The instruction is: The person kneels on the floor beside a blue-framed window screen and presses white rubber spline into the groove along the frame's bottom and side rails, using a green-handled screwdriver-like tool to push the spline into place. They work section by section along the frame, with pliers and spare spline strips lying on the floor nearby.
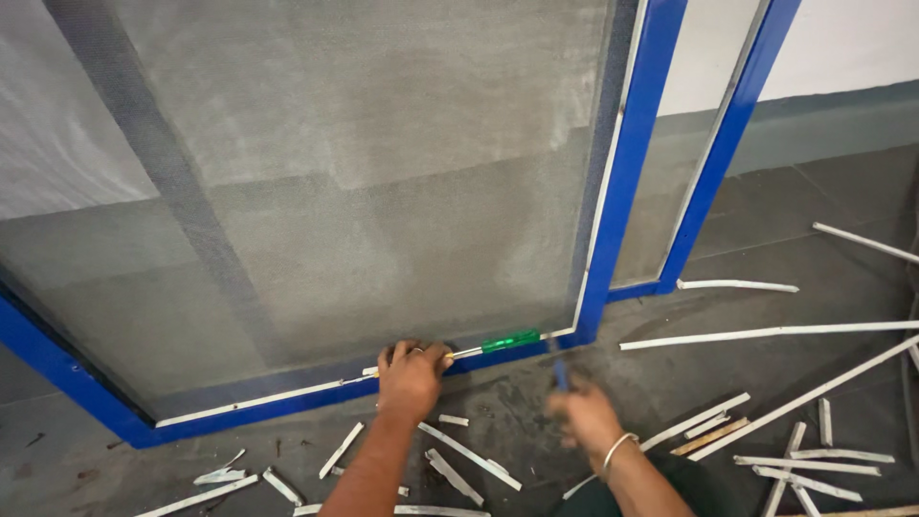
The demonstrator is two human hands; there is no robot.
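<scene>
A large blue-framed screen (pixel 618 191) with grey mesh (pixel 383 191) stands on its edge on the dark floor. My left hand (pixel 412 379) is closed on the shaft end of a green-handled screwdriver (pixel 510 340), which lies along the white strip (pixel 258 397) inside the frame's bottom rail. My right hand (pixel 584 417), blurred by motion, is just right of it and grips a short dark-blue tool (pixel 560 371) that points up toward the screwdriver's handle. A pale bangle circles the right wrist.
A second blue frame (pixel 725 144) leans behind the first, at the right. Several loose white strips (pixel 766 333) and short offcuts (pixel 459 450) lie scattered on the floor (pixel 814 211) around my hands. A white and grey wall rises at the back.
</scene>
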